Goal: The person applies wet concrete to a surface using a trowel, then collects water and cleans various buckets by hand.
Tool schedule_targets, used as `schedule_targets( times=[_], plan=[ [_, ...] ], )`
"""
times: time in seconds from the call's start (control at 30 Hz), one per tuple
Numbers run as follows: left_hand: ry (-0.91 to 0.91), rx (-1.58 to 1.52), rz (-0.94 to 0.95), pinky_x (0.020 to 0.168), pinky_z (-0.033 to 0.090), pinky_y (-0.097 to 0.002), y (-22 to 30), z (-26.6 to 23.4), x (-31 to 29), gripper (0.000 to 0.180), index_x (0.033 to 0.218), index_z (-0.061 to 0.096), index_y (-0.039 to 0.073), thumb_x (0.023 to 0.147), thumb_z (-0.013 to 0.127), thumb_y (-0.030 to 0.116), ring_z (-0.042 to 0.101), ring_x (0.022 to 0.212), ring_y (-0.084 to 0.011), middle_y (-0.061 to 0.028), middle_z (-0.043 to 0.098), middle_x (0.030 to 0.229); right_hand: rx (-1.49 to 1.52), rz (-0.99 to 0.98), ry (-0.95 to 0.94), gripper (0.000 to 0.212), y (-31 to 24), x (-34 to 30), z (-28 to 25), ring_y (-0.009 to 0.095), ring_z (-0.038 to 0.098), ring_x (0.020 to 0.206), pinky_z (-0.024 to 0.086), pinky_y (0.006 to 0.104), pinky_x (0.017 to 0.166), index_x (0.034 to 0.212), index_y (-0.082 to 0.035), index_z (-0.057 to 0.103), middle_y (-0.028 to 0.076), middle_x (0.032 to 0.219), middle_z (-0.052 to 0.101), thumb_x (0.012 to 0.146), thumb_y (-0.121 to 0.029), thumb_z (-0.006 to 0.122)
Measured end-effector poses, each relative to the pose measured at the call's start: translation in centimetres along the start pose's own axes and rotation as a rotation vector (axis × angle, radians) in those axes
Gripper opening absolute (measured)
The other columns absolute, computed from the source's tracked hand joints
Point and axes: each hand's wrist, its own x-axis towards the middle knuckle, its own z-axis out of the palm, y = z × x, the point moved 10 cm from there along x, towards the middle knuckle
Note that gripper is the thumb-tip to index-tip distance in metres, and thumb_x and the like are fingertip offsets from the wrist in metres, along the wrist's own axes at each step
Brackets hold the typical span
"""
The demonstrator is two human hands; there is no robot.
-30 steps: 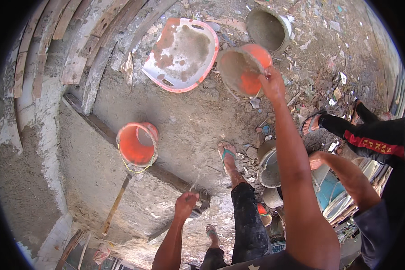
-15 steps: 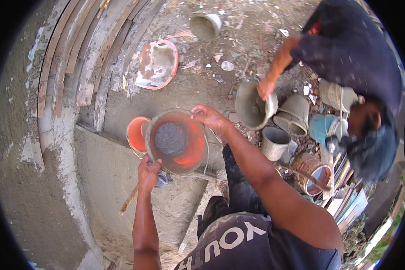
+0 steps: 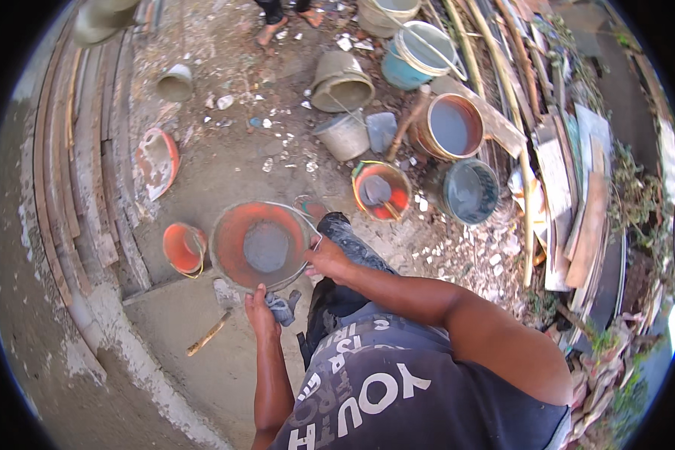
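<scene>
- Just ahead of the person's body, here's the large orange bucket (image 3: pixel 231 234), mouth facing up at us, grey stuff (image 3: pixel 266 246) on its floor; how deep, I can't tell.
- Left hand (image 3: pixel 262 313) has the near edge, thumb up at the rim; right hand (image 3: pixel 328 259) grasps the right side, close by the wire handle (image 3: pixel 301 216). Two hands on, both gripping at the edge!
- And there's the danger: if that rim is slick with grey smears, fingers could slide, and the bucket could drop or tip.
- Uneven effort is another worry: one side hauled higher than the other, and the contents might slop out.
- Watch that handle, too; it could snag or pinch the right-hand fingers, so near are they.
- Tight quarters on the left: the small orange bucket (image 3: pixel 178 249) sits just beside, and a careless swing could knock it over.
- Underfoot, a wooden stick (image 3: pixel 208 334) lies on the ground (image 3: pixel 195 390), a stumble waiting for a misplaced step.
</scene>
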Motion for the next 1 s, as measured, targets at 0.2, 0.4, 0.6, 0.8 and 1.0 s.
schedule_targets(
  times=[0.2,0.4,0.6,0.8,1.0],
  plan=[
    [-0.499,0.06,-0.058,0.079,0.049,-0.0311,-9.1,21.9,-7.6,0.021,0.104,0.059,0.005,0.094,0.065,0.023,0.063,0.083,-0.0129,-0.0056,0.067,0.09,0.351,-0.044,0.253,0.038,3.2,-10.9,-25.1,0.024,0.068,0.092,0.063,0.0386,0.071,0.129,0.0,0.045,0.014,0.11,0.061,0.094,-0.012,0.053],
    [-0.885,0.511,-0.206,0.088,0.048,-0.0286,-23.3,36.7,-10.3,0.044,0.123,0.061,0.001,0.095,0.067,0.035,0.065,0.098,-0.0155,-0.009,0.072,0.101,0.126,-0.203,0.581,0.033,5.2,-17.7,-48.6,0.025,0.071,0.077,0.064,0.032,0.063,0.126,0.006,0.044,0.019,0.104,0.063,0.099,-0.012,0.048],
    [-0.721,0.713,-0.088,0.08,0.051,-0.0296,-30.2,34.3,-5.9,0.041,0.114,0.067,0.0,0.091,0.071,0.034,0.068,0.088,-0.0155,-0.0098,0.072,0.095,-0.519,-0.066,0.721,0.032,10.9,-14.2,-71.2,0.028,0.072,0.077,0.061,0.0308,0.056,0.108,0.008,0.058,0.025,0.108,0.062,0.095,-0.02,0.057],
    [0.001,0.677,-0.215,0.07,0.051,-0.0322,-30.8,13.7,-8.5,0.034,0.101,0.071,0.001,0.09,0.069,0.033,0.066,0.071,-0.0167,-0.0094,0.072,0.087,-0.97,-0.272,1.125,0.036,11.2,-7.8,-73.8,0.048,0.064,0.092,0.053,0.0546,0.083,0.103,0.01,0.058,0.031,0.106,0.057,0.091,-0.024,0.058],
    [0.039,1.215,-0.373,0.066,0.05,-0.0343,-35.7,1.1,-20.9,0.041,0.091,0.074,0.003,0.091,0.062,0.043,0.065,0.069,-0.0172,-0.0078,0.071,0.073,-1.047,-0.073,1.016,0.027,15.7,-2.4,-71.3,0.048,0.06,0.103,0.055,0.0527,0.084,0.114,0.004,0.047,0.026,0.126,0.042,0.094,-0.013,0.045]
  ],
)
